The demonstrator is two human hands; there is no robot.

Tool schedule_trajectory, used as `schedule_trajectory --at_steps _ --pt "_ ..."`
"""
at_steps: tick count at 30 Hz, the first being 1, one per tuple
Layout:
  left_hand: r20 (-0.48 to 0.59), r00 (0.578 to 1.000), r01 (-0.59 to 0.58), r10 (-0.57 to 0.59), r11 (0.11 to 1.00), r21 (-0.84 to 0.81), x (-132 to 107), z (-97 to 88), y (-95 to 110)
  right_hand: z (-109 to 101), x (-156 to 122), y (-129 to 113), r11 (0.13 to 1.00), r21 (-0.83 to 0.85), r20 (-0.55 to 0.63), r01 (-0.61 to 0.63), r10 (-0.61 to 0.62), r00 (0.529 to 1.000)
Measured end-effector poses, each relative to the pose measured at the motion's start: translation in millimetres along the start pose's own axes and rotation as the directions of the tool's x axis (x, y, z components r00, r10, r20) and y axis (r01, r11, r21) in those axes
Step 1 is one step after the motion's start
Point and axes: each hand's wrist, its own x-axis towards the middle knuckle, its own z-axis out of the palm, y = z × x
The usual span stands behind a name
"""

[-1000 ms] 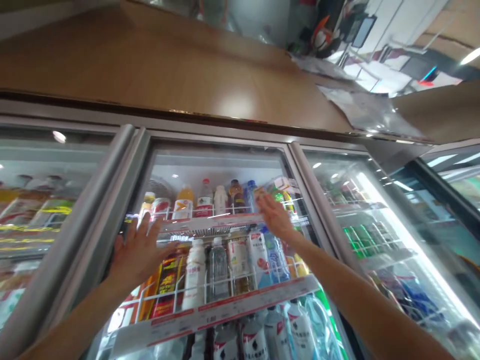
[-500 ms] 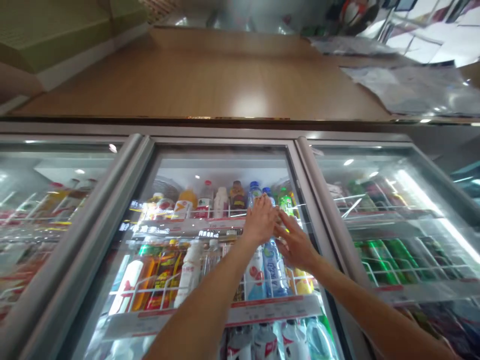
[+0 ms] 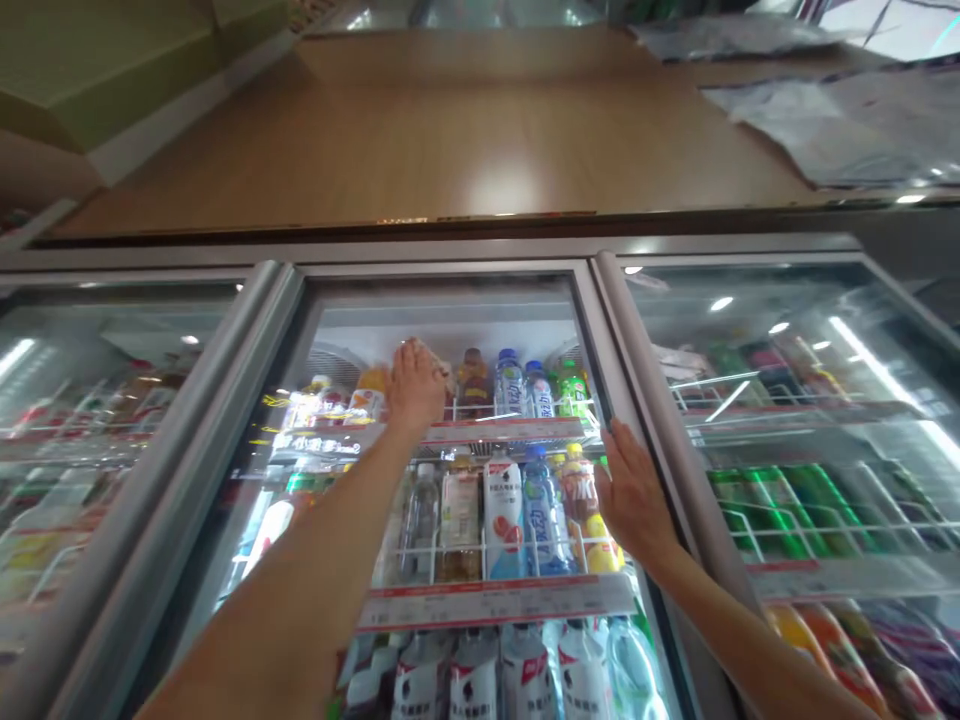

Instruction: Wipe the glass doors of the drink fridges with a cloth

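At the glass door (image 3: 465, 300), the left hand (image 3: 414, 388) clasps a cloth (image 3: 439, 363), the right hand (image 3: 634, 495) spread loose

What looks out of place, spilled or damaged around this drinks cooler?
The crumpled, plastic-like sheeting on the wood-toned panel above the cooler, at right, looks out of place, with its uneven edge. No spill or damage stands out behind the middle glass door, though glare and blur hide some detail.

Single head-worn camera faces forward and down at close range, with the middle cooler door (image 3: 450, 308) near the frame's centre.
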Motion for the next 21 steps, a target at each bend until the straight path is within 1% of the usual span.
schedule_trajectory --at_steps 1,2,3,4,5,6,7,8,9,10,11,12,13,14,15,16,17,18,19,20,21 --pt "-0.002 1.0 -0.007 0.007 1.0 -0.002 -4 4.2 10 -1 0 0 1.0 0.004 -0.013 0.013 -0.013 1.0" --pt "0.004 0.999 -0.052 0.052 0.999 -0.009 -11 10.9 26 -1 -1 1 1.0 0.002 -0.026 0.024 -0.024 0.999" --pt "0.019 0.992 -0.123 0.123 0.992 -0.021 -21 18.8 45 -1 -1 3 0.999 -0.008 -0.035 0.035 -0.035 0.999" --pt "0.032 0.976 -0.213 0.214 0.976 -0.033 -30 26.2 62 0 -1 4 0.999 -0.022 -0.04 0.048 -0.049 0.998" --pt "0.038 0.956 -0.29 0.292 0.956 -0.043 -39 31.5 72 0 -1 6 0.997 -0.04 -0.041 0.062 -0.064 0.997" --pt "0.039 0.942 -0.333 0.334 0.942 -0.044 -45 33.1 72 1 -2 7 0.995 -0.059 -0.034 0.076 -0.078 0.996" --pt "0.035 0.939 -0.341 0.342 0.939 -0.039 -47 30.3 61 2 -3 9 0.993 -0.08 -0.023 0.083 -0.085 0.996" --pt "0.022 0.95 -0.31 0.311 0.95 -0.026 -47 23.0 39 3 -4 9 0.991 -0.103 -0.012 0.079 -0.081 0.997" --pt "0.003 0.968 -0.249 0.249 0.968 -0.009 -44 12.2 10 4 -5 9 0.99 -0.126 0.001 0.067 -0.068 0.998" --pt "-0.028 0.988 -0.153 0.154 0.988 0.012 -40 -0.2 -21 6 -6 8 0.988 -0.144 0.017 0.052 -0.05 0.999" --pt "-0.067 0.996 -0.059 0.061 0.998 0.027 -36 -11.9 -51 7 -8 6 0.987 -0.157 0.031 0.038 -0.033 0.999" --pt "-0.104 0.995 0.014 -0.01 0.999 0.037 -34 -21.0 -73 8 -9 4 0.986 -0.165 0.042 0.028 -0.021 0.999" --pt "-0.128 0.99 0.057 -0.051 0.997 0.043 -35 -26.1 -87 10 -10 1 0.986 -0.167 0.05 0.024 -0.016 0.999" --pt "-0.138 0.989 0.067 -0.06 0.997 0.048 -39 -26.7 -90 11 -10 -3 0.986 -0.167 0.056 0.026 -0.017 0.998" --pt "-0.134 0.99 0.044 -0.037 0.998 0.053 -47 -23.1 -85 11 -10 -6 0.985 -0.169 0.058 0.026 -0.016 0.998" --pt "-0.112 0.994 -0.012 0.018 0.998 0.056 -56 -16.5 -75 12 -9 -9 0.984 -0.174 0.059 0.025 -0.015 0.998" --pt "-0.083 0.992 -0.095 0.1 0.994 0.053 -65 -9.0 -65 11 -8 -12 0.983 -0.18 0.063 0.03 -0.019 0.998" --pt "-0.053 0.982 -0.18 0.182 0.983 0.045 -72 -2.6 -58 11 -7 -14 0.982 -0.185 0.071 0.041 -0.028 0.997" --pt "-0.034 0.971 -0.235 0.236 0.971 0.037 -77 0.7 -58 9 -7 -16 0.981 -0.189 0.075 0.049 -0.035 0.997" --pt "-0.03 0.968 -0.248 0.249 0.968 0.032 -80 0.2 -65 8 -6 -18 0.979 -0.195 0.075 0.049 -0.035 0.997" --pt "-0.042 0.973 -0.225 0.226 0.974 0.031 -79 -3.8 -79 6 -6 -21 0.978 -0.202 0.072 0.042 -0.028 0.997"
